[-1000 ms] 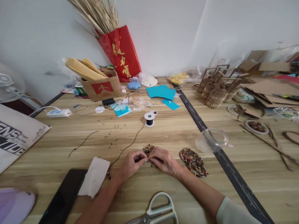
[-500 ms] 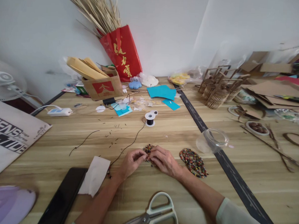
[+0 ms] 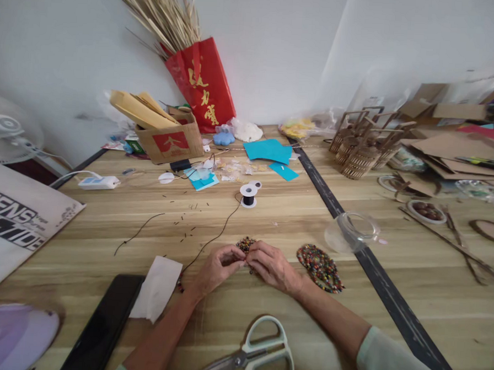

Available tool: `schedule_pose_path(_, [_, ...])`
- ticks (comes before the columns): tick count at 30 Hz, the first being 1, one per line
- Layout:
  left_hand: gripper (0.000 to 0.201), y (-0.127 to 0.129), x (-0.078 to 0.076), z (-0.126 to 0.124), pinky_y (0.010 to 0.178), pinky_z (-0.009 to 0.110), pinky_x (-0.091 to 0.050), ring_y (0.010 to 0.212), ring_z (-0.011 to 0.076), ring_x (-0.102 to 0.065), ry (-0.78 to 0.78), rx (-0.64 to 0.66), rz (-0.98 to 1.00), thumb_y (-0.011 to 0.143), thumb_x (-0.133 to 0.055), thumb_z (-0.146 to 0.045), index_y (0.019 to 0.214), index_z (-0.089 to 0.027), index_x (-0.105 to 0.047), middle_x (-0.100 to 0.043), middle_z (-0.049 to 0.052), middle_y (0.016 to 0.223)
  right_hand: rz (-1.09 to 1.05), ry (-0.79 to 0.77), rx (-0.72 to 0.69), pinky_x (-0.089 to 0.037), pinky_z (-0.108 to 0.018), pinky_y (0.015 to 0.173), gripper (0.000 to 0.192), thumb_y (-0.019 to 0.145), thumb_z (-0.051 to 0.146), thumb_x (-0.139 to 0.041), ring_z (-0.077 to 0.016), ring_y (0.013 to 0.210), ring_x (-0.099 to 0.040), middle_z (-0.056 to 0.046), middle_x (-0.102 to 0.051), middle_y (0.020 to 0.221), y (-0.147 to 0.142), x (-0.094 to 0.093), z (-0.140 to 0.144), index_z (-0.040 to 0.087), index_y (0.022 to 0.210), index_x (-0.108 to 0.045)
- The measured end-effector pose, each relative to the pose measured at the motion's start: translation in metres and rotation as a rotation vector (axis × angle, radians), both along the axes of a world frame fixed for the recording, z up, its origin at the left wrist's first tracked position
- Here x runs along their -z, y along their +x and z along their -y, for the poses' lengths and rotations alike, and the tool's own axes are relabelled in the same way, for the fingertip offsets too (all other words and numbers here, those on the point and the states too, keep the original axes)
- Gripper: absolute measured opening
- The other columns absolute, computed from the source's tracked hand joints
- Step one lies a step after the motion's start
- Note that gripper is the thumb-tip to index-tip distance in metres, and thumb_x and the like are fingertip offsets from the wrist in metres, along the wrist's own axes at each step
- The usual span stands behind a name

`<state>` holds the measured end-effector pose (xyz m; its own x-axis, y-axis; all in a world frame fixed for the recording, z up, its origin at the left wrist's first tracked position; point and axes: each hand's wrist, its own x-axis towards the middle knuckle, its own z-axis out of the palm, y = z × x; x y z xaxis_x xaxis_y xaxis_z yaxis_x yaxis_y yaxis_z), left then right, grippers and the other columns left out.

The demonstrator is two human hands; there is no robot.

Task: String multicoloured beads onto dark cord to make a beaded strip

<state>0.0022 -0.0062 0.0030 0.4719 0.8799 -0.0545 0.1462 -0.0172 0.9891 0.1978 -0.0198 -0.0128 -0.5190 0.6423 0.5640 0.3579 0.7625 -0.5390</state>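
- Bead pile (image 3: 245, 243): one, on the tabletop just beyond the fingertips. Roundish heap, no clear long axis; near side hidden by the hands, beads too small to count.
- Hands: two. Left hand (image 3: 220, 267) had thumb and index nearly together; right hand (image 3: 271, 265) was bunched, fingers down at the pile. Fingertips met or nearly met; couldn't tell whether either held a bead.
- Black cord (image 3: 227, 223): one length off the spool, long axis running from there toward the near left. Its near end, with a few small beads, lay beside the left wrist; exact count unreadable.
- Spool (image 3: 248, 199): one wound black, upright beyond the pile.
- Bead coil (image 3: 319, 268): one, right of the right hand; strands overlapped, not countable.
- Scissors (image 3: 239, 360): one pair, tips toward the near left, lower handle cut off by the frame.
- White paper (image 3: 156, 289): one piece, left of the left forearm.
- Black phone (image 3: 103, 324): one, touching the paper or nearly; near end cut off.
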Motion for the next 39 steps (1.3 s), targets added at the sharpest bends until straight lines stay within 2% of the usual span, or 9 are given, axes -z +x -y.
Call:
schedule_pose_path(9, [0.018, 0.0, 0.001, 0.0, 0.075, 0.027, -0.05, 0.076, 0.0156, -0.064, -0.01, 0.013, 0.032, 0.072, -0.069, -0.026, 0.084, -0.013, -0.062, -0.068, 0.005, 0.08, 0.027, 0.015, -0.013, -0.049, -0.028, 0.076, 0.016, 0.098, 0.02, -0.042, -0.0174, 0.087, -0.055, -0.009, -0.06, 0.094, 0.0, -0.002, 0.0, 0.017, 0.094, -0.058])
schedule_pose_path(15, [0.014, 0.0, 0.005, 0.0, 0.07, 0.025, -0.049, 0.073, 0.0147, -0.061, 0.049, 0.032, 0.01, 0.075, -0.063, -0.023, 0.085, -0.014, -0.06, -0.064, 0.004, 0.078, 0.038, 0.001, -0.023, -0.05, -0.028, 0.077, 0.014, 0.098, 0.019, -0.043, -0.0177, 0.087, -0.055, -0.009, -0.06, 0.094, 0.0, 0.0, -0.001, 0.018, 0.095, -0.057])
schedule_pose_path(17, [0.01, 0.0, 0.003, 0.0, 0.068, 0.025, -0.048, 0.072, 0.0146, -0.059, 0.114, 0.032, -0.031, 0.077, -0.06, -0.021, 0.083, -0.014, -0.06, -0.062, 0.004, 0.077, 0.035, -0.005, -0.024, -0.05, -0.029, 0.078, 0.014, 0.098, 0.019, -0.042, -0.018, 0.088, -0.056, -0.009, -0.06, 0.095, 0.0, 0.001, -0.001, 0.018, 0.096, -0.056])
schedule_pose_path(19, [0.006, 0.0, 0.001, 0.0, 0.07, 0.026, -0.047, 0.074, 0.0156, -0.058, 0.241, 0.03, -0.09, 0.078, -0.057, -0.018, 0.08, -0.015, -0.062, -0.061, 0.005, 0.078, 0.03, -0.001, -0.02, -0.05, -0.029, 0.078, 0.014, 0.098, 0.019, -0.042, -0.0183, 0.088, -0.056, -0.01, -0.06, 0.095, 0.0, 0.001, -0.001, 0.018, 0.096, -0.055])
schedule_pose_path(23, [0.011, -0.002, -0.003, -0.002, 0.076, 0.029, -0.046, 0.08, 0.0176, -0.057, 0.475, 0.025, -0.183, 0.078, -0.052, -0.011, 0.076, -0.016, -0.062, -0.061, 0.005, 0.077, 0.028, 0.013, -0.015, -0.05, -0.029, 0.076, 0.013, 0.098, 0.019, -0.041, -0.0186, 0.087, -0.056, -0.01, -0.061, 0.092, -0.001, 0.0, -0.001, 0.018, 0.095, -0.054])
schedule_pose_path(28, [0.015, -0.006, -0.002, -0.004, 0.072, 0.029, -0.045, 0.078, 0.0181, -0.055, 0.562, -0.022, -0.288, 0.072, -0.049, -0.005, 0.073, -0.017, -0.059, -0.059, 0.003, 0.075, 0.035, 0.004, -0.01, -0.05, -0.03, 0.074, 0.011, 0.097, 0.017, -0.042, -0.0192, 0.085, -0.056, -0.01, -0.061, 0.092, 0.0, -0.001, 0.0, 0.019, 0.095, -0.053])
schedule_pose_path(33, [0.018, -0.009, -0.001, -0.005, 0.076, 0.032, -0.043, 0.078, 0.0196, -0.052, 0.668, -0.007, -0.415, 0.065, -0.05, -0.001, 0.066, -0.018, -0.056, -0.058, 0.003, 0.071, -0.004, -0.009, 0.002, -0.05, -0.031, 0.074, 0.011, 0.096, 0.017, -0.041, -0.0197, 0.084, -0.056, -0.01, -0.061, 0.091, 0.0, -0.002, 0.0, 0.019, 0.096, -0.052])
schedule_pose_path(36, [0.017, -0.011, -0.001, -0.007, 0.076, 0.033, -0.042, 0.076, 0.0196, -0.052, 0.673, -0.038, -0.435, 0.066, -0.05, -0.001, 0.064, -0.017, -0.056, -0.058, 0.003, 0.07, -0.013, -0.007, 0.008, -0.05, -0.031, 0.074, 0.01, 0.097, 0.017, -0.042, -0.0197, 0.084, -0.057, -0.01, -0.06, 0.09, -0.001, -0.001, -0.001, 0.019, 0.096, -0.052])
schedule_pose_path(39, [0.018, -0.012, -0.002, -0.007, 0.074, 0.031, -0.044, 0.077, 0.0192, -0.054, 0.573, -0.093, -0.353, 0.069, -0.047, -0.002, 0.068, -0.016, -0.058, -0.059, 0.004, 0.073, -0.018, 0.003, 0.01, -0.05, -0.03, 0.074, 0.011, 0.097, 0.017, -0.042, -0.0193, 0.085, -0.057, -0.01, -0.06, 0.091, -0.001, 0.001, -0.001, 0.019, 0.097, -0.052])
